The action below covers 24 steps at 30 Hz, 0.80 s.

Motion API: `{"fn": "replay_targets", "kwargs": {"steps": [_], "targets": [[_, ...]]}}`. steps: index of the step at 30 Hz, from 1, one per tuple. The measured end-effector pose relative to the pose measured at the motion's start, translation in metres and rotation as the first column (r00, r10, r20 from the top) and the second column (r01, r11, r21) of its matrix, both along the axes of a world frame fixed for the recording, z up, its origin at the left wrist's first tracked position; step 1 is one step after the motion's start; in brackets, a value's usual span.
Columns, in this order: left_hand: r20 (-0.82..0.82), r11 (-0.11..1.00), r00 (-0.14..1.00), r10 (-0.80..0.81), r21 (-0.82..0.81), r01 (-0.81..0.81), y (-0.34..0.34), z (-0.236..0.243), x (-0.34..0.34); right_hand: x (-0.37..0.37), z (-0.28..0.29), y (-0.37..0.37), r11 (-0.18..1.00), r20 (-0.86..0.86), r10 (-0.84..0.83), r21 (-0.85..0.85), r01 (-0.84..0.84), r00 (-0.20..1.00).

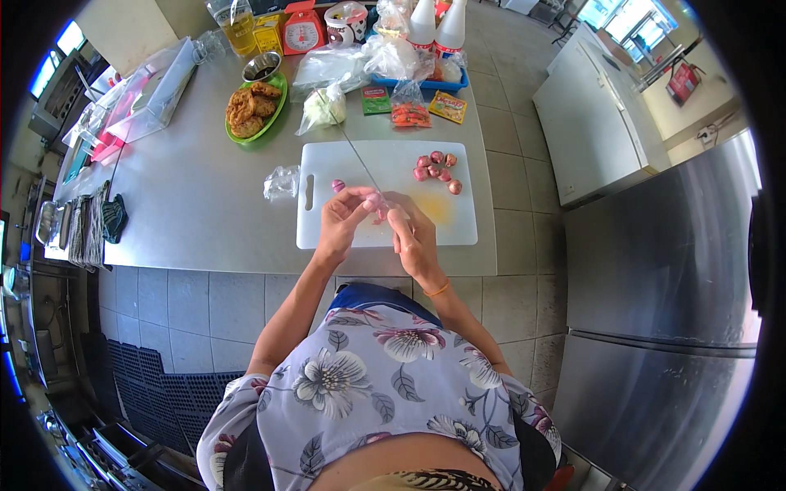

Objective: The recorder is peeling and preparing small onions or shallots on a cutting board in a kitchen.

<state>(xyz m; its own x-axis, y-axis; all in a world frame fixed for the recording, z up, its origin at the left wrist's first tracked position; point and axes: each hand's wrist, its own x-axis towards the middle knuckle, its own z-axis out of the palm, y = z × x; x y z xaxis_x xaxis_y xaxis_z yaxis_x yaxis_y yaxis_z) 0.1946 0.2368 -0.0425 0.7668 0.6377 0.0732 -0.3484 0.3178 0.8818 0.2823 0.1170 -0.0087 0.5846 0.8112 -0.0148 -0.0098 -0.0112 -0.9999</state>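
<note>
Over a white cutting board, my left hand pinches a small peeled pink shallot. My right hand is closed around a knife at the shallot, its thin blade pointing away from me and its handle hidden by the fingers. Pinkish skin or pieces hang under the shallot, too small to make out clearly. Another small shallot lies left of my fingers, and several unpeeled shallots lie on the board's right side.
On the steel table stand a green plate of fried food, a plastic bin, bagged items, packets, bottles and a red scale. A steel refrigerator and chest freezer are at right.
</note>
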Motion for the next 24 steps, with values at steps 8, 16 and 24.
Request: {"fn": "replay_targets", "kwargs": {"steps": [8, 16, 24], "targets": [[0.108, 0.988, 0.993, -0.044, -0.144, 0.059, -0.002, 0.010, -0.003, -0.004, 0.004, 0.004, 0.998, 0.019, -0.062, 0.021, 0.062, 0.998], [0.091, 0.985, 0.996, -0.003, -0.170, 0.018, 0.009, -0.005, -0.011, -0.012, -0.004, 0.008, 0.992, 0.030, -0.127, 0.028, 0.126, 0.991], [-0.214, 0.983, 0.968, 0.134, 0.149, -0.103, 0.028, -0.016, -0.036, -0.012, -0.025, 0.015, 0.993, -0.231, -0.084, -0.099, 0.062, 0.969]]}}
